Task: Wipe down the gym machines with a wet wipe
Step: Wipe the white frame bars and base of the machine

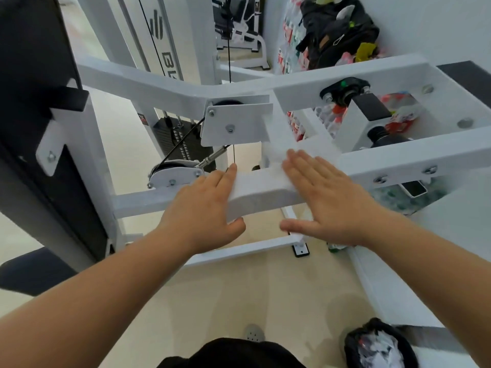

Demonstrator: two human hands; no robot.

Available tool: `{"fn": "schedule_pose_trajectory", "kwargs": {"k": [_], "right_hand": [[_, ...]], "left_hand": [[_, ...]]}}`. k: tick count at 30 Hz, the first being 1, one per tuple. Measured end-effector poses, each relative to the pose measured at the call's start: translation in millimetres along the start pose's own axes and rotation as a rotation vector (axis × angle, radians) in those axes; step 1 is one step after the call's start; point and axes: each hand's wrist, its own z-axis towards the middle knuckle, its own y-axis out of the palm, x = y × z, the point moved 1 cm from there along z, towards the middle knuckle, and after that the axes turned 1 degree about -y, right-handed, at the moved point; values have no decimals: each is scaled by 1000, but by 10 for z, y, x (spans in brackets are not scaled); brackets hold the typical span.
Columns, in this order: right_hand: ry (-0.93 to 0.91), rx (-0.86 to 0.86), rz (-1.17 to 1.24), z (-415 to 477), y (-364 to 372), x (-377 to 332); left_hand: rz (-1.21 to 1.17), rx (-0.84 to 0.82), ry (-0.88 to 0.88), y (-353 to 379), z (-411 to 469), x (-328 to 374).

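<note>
A white gym machine frame fills the view, with a horizontal white bar (pixel 138 201) running across the middle. A white wet wipe (pixel 259 185) lies draped over that bar between my hands. My left hand (pixel 206 208) rests flat on the wipe's left end, fingers straight, thumb under the bar's front edge. My right hand (pixel 326 200) presses flat on the wipe's right end, fingers straight and pointing away from me, thumb spread to the left.
A black back pad (pixel 34 102) stands at the left. Pulleys (pixel 172 172), a cable and a black weight stack (pixel 172 139) sit behind the bar. A black bag (pixel 334 30) and packaged bottles lie at the back right. A black bin bag (pixel 380 346) with used wipes sits bottom right.
</note>
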Motion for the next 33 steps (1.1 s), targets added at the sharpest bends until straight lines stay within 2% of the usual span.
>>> {"fn": "schedule_pose_trajectory", "kwargs": {"k": [4,6,9,12,14,17,20,22,24,27,29,31,33], "right_hand": [[355,62,81,48,-60,425],[413,83,115,119,-49,303],[246,125,172,169,92,-345],[49,252,200,121,348,-978],[61,382,186,104,521,-1039],[282,550,208,142,678,-725],[546,745,400,202,668,-417],[620,818,516,285,662,-509],[583,844,604,399,688,-867],[401,859,751,554,779,-1673],[346,842,869,619,853,-2087],[399,773,1044,681,897,-2214],[531,751,1191,740,860,-2049]], "left_hand": [[-14,-5,0,4,-4,-5],[-31,-2,-2,4,-2,6],[-153,6,-3,-29,-33,-10],[-494,128,-3,-74,-96,-88],[-659,209,-23,-75,-125,-145],[-777,230,-55,-83,-133,-166],[-820,196,-47,-132,-140,-106],[-833,169,-46,-150,-133,-77],[-897,156,-61,-134,-132,-85],[-971,141,-58,-129,-145,-106],[-1007,138,-54,-124,-123,-144],[-1099,127,-80,-94,-85,-202],[-1126,123,-44,-72,-75,-239]]}}
